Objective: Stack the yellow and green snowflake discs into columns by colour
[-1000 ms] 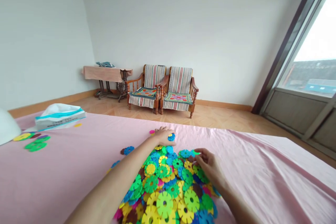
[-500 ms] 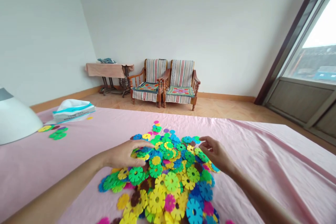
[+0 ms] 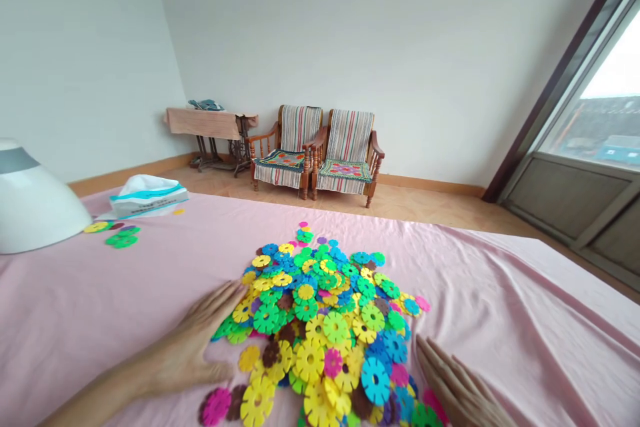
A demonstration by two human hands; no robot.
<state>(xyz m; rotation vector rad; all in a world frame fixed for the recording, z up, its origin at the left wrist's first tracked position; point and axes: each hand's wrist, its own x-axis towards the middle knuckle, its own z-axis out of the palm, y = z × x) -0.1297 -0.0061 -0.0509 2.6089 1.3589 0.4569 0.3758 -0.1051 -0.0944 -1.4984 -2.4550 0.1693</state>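
A heap of notched plastic snowflake discs in yellow, green, blue, pink and brown covers the middle of the pink cloth. Along the heap's left edge lies my left hand, fingers stretched out and thumb spread, its fingertips at the outer discs. My right hand is low at the right edge, fingers straight and close together, beside a pink disc and a green disc. Neither hand holds a disc. The lower part of the right hand is cut off by the frame.
A tissue pack and a white rounded object stand at the left, with a few loose discs near them. Beyond the table are two wooden armchairs, a cloth-covered sewing table and a door at the right.
Both hands have moved back toward me and outward, from over the heap's far sides to its nearer edges. Their curled fingers are straightened. The view has shifted slightly.
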